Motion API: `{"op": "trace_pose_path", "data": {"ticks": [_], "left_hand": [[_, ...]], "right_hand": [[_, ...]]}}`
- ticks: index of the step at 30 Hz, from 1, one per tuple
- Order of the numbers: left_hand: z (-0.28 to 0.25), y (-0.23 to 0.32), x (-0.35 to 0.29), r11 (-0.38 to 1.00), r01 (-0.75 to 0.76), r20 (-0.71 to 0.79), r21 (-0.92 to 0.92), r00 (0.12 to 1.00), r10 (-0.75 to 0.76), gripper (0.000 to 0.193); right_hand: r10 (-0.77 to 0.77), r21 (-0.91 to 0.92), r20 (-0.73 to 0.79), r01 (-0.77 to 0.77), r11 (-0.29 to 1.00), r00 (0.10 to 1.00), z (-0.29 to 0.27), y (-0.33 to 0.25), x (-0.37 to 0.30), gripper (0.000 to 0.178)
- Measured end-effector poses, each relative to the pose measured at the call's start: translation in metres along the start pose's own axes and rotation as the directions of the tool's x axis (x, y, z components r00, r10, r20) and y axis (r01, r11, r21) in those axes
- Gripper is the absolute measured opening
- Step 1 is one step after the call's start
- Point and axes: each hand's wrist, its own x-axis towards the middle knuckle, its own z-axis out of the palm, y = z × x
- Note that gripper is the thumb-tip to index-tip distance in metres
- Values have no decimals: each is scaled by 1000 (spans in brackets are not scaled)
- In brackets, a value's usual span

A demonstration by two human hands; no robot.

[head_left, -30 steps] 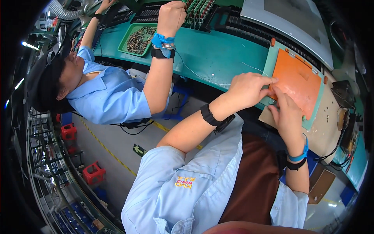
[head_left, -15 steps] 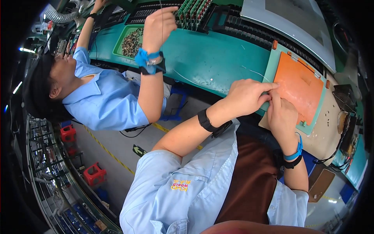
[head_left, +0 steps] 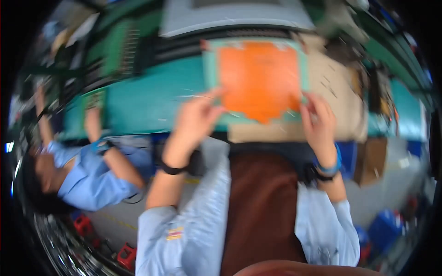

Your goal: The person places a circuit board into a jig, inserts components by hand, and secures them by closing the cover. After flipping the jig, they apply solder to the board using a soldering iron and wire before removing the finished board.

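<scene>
Orange sheet (head_left: 260, 78) lies over a pale green frame (head_left: 211, 69) on the bench (head_left: 152, 92). Left hand (head_left: 197, 117) is at the sheet's near left edge, right hand (head_left: 320, 120) near right, fingers half curled (blurry, can't tell if either grip has hold).

This looks like a factory workshop for electronics: a long green counter (head_left: 142, 103) bears what look like green circuit boards (head_left: 119, 53), a co-worker (head_left: 94, 181) wears a matching light blue shirt, and red stools (head_left: 126, 255) stand behind.
</scene>
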Motion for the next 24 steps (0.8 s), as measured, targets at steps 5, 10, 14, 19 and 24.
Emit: {"op": "trace_pose_path", "data": {"ticks": [5,10,14,19,24], "left_hand": [[-12,16,10,986,24,-116,165,993,-5,76],[-13,1,31,964,221,31,-151,975,-218,83],[-16,8,53,945,272,141,-179,958,-249,83],[-17,20,40,962,90,81,-259,994,-72,79],[-24,72,7,746,-227,-244,-626,966,90,64]], "right_hand": [[261,62,-42,-259,964,964,-22,33,-18,38],[190,-83,160,-179,980,969,-29,32,-3,36],[237,-102,213,-220,970,948,-18,29,5,36],[337,-170,249,-302,938,908,-23,21,13,33],[235,-16,206,-237,971,950,-33,4,1,30]]}}
